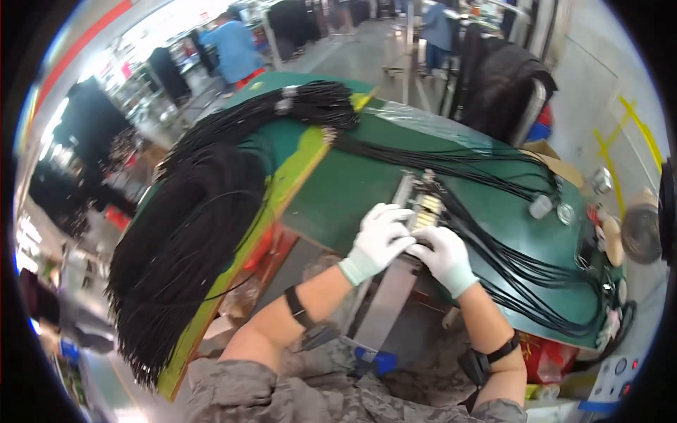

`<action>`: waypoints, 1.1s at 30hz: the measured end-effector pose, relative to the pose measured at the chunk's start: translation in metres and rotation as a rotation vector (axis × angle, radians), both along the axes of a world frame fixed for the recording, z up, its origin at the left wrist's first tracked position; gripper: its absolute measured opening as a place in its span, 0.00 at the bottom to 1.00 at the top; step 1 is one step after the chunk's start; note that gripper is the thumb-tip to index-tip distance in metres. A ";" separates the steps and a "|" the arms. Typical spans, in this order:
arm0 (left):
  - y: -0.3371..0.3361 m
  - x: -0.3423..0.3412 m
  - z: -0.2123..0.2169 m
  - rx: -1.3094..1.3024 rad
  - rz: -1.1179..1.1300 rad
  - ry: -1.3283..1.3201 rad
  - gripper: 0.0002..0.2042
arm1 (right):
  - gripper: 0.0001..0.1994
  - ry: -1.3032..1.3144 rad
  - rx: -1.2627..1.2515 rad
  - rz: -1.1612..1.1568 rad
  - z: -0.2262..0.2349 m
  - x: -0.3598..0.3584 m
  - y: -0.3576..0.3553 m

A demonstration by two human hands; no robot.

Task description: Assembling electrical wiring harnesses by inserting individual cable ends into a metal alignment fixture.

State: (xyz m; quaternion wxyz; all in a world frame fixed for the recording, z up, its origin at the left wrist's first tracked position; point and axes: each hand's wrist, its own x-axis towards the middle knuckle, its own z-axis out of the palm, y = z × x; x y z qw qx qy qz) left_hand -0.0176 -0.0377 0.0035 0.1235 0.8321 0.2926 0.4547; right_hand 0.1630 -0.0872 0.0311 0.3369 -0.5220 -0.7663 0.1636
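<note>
both white-gloved hands, left hand point(377, 240) and right hand point(444, 257), close fingers together on a small pale connector block point(427, 209) atop a grey metal fixture point(388, 299), at the green worktable's point(352, 187) near edge, beside thin black cables point(515, 264).

You wear a thin white glove on your left hand point(377, 240). The glove fits snugly and ends at the wrist with a pale cuff. Your right hand point(444, 257) has the same kind of white glove, with the same pale cuff. Both forearms are bare past the gloves. A black strap point(300, 308) goes around your left forearm, and a small dark box hangs from it. Another black strap point(493, 352) goes around your right forearm, with a dark box of its own. Your clothes point(282, 398) are grey and brown with a patchy camouflage pattern, and the sleeves are short.
</note>
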 end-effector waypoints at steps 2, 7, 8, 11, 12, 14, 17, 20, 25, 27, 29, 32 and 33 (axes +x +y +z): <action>-0.001 0.009 -0.002 -0.036 -0.021 -0.042 0.07 | 0.11 0.043 -0.071 -0.046 -0.001 0.026 -0.005; -0.001 0.003 0.003 -0.030 0.128 0.011 0.06 | 0.10 0.119 -0.187 -0.073 -0.004 0.044 -0.008; -0.002 0.003 0.002 0.003 0.189 0.064 0.05 | 0.10 0.098 -0.180 -0.075 -0.004 0.046 -0.012; 0.004 -0.009 -0.005 0.006 0.323 0.086 0.05 | 0.07 -0.183 0.045 -0.063 -0.002 0.033 -0.008; 0.007 -0.007 -0.008 -0.005 0.309 0.087 0.05 | 0.07 -0.184 0.032 -0.075 -0.001 0.038 -0.006; 0.011 -0.005 -0.013 -0.088 0.262 0.015 0.05 | 0.07 -0.218 0.086 -0.109 -0.001 0.045 -0.003; 0.013 -0.009 -0.015 -0.166 0.260 -0.005 0.05 | 0.07 -0.237 0.077 -0.138 0.001 0.048 -0.004; 0.015 -0.008 -0.014 -0.202 0.298 0.002 0.06 | 0.06 -0.262 0.044 -0.167 0.002 0.051 -0.003; 0.014 -0.010 -0.016 -0.280 0.268 0.012 0.07 | 0.06 -0.330 0.084 -0.151 -0.004 0.049 -0.004; 0.014 -0.010 -0.016 -0.253 0.275 0.041 0.07 | 0.07 -0.343 0.065 -0.156 -0.001 0.049 -0.006; 0.012 -0.012 -0.015 -0.306 0.269 0.035 0.07 | 0.07 -0.346 0.058 -0.147 0.001 0.047 -0.007; 0.009 -0.011 -0.011 -0.410 0.247 0.021 0.09 | 0.06 -0.352 0.044 -0.137 0.000 0.044 -0.007; 0.007 -0.006 -0.009 -0.292 0.187 0.066 0.09 | 0.07 -0.371 0.047 -0.130 -0.001 0.043 -0.007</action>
